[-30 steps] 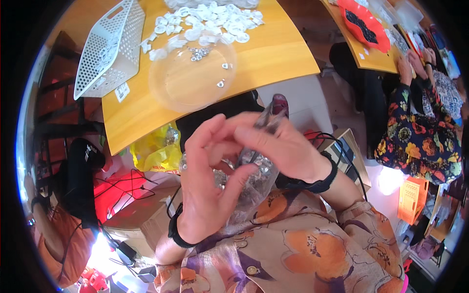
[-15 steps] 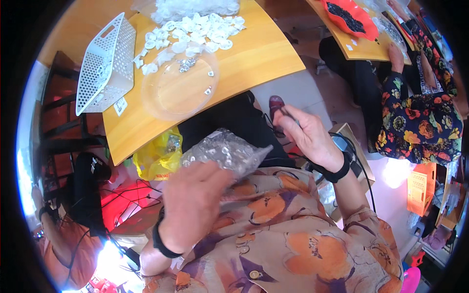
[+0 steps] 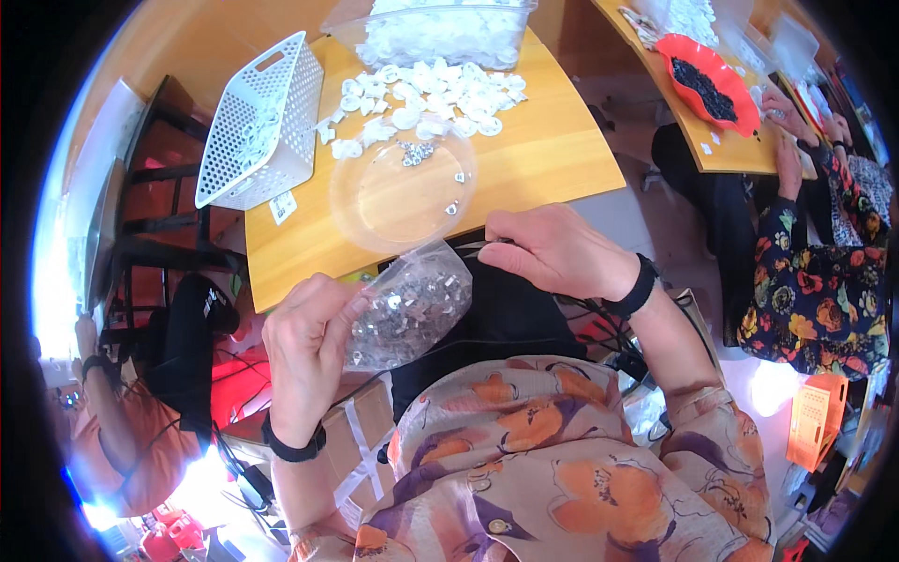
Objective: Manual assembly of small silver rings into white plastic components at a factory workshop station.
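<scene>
Far L, a co-worker in a peach top (image 3: 126, 454) is sitting low, nr a dark frame (image 3: 164, 227). On the wood table (image 3: 552, 140), a white perforated basket (image 3: 286, 155) is standing at the L end, w/ a small label (image 3: 283, 207) lying by its foot. Below, L hand (image 3: 304, 342) is clamping the L edge of a clear bag (image 3: 412, 314), thumb & fingers together on the plastic; small metal bits (image 3: 426, 304) are filling it. Bag is hanging over the lap, its top corner overlapping the table's nr edge in view. A cardboard box (image 3: 376, 421) is sitting under it. Just beyond, a shallow clear dish (image 3: 389, 211) is taking up the nr edge, holding a few silver parts (image 3: 417, 154); loose white pieces (image 3: 412, 98) are crowding its far rim, w/ a clear bin (image 3: 445, 42) standing behind. R hand (image 3: 562, 248) is pinching a thin dark item (image 3: 476, 249), mostly hidden; can't tell what. Further R, a red tray (image 3: 757, 117) of black bits is lying on another table, nr a co-worker in a dark floral top (image 3: 810, 304); an orange basket (image 3: 815, 421) is standing below.
</scene>
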Tool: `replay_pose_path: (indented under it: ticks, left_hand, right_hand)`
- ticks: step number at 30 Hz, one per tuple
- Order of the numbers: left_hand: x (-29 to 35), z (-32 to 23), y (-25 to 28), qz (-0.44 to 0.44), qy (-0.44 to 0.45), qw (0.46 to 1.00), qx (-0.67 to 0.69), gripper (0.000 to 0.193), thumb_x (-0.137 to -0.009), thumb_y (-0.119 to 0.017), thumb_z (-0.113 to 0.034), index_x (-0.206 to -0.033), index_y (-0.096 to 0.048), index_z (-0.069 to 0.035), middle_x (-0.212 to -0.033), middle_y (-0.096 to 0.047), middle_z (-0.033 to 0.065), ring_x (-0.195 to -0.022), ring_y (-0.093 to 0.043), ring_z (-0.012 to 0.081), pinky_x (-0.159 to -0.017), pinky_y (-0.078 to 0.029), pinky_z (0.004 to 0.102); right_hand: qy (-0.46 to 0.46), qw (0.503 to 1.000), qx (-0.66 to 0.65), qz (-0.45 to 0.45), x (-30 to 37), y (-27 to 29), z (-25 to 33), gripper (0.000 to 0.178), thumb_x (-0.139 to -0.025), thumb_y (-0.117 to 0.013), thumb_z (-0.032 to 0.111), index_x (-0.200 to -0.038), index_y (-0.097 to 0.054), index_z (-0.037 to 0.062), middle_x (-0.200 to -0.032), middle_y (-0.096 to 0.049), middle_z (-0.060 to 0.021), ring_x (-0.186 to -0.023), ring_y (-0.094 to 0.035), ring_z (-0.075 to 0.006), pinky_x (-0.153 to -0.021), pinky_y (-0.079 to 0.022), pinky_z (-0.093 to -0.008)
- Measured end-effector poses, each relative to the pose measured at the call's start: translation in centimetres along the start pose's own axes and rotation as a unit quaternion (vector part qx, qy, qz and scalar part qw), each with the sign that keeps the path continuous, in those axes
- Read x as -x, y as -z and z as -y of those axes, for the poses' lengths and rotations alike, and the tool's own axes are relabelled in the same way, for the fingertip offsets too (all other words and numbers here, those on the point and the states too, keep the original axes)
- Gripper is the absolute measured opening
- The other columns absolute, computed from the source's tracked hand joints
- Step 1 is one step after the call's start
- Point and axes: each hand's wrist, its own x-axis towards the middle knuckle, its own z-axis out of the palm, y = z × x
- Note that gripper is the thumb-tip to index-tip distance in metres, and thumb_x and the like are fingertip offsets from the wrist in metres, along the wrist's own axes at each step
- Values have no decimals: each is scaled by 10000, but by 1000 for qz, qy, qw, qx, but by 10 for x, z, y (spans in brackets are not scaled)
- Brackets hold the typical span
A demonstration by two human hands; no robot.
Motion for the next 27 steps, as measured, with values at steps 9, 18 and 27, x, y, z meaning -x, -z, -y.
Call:
replay_pose_path:
  ticks: [9, 18, 27]
  left_hand:
    - [-7, 9, 1, -2, 7, 999, 40, 95, -784, -636, -6, -868, -659, 30, -685, -566, 111, -646, -561, 227, -598, -421, 300]
    - [-7, 7, -2, 8, -4, 999, 36, 102, -779, -642, -8, -870, -657, 35, -711, -579, 118, -669, -572, 231, -619, -432, 297]
    - [-3, 6, -2, 17, -2, 999, 37, 104, -782, -640, -8, -875, -657, 36, -716, -585, 119, -675, -581, 235, -623, -439, 300]
  right_hand:
    - [31, 996, 75, 21, -30, 10, -10, 424, -864, -593, 454, -777, -587, 40, -608, -563, -163, -607, -566, -368, -542, -418, -420]
    - [117, 992, -15, 52, -46, 6, -15, 438, -846, -622, 437, -701, -591, 25, -628, -581, -166, -610, -578, -347, -557, -438, -399]
    - [136, 988, -12, 71, -50, 10, -11, 327, -853, -657, 347, -730, -590, 52, -588, -538, -95, -530, -513, -246, -521, -394, -315]
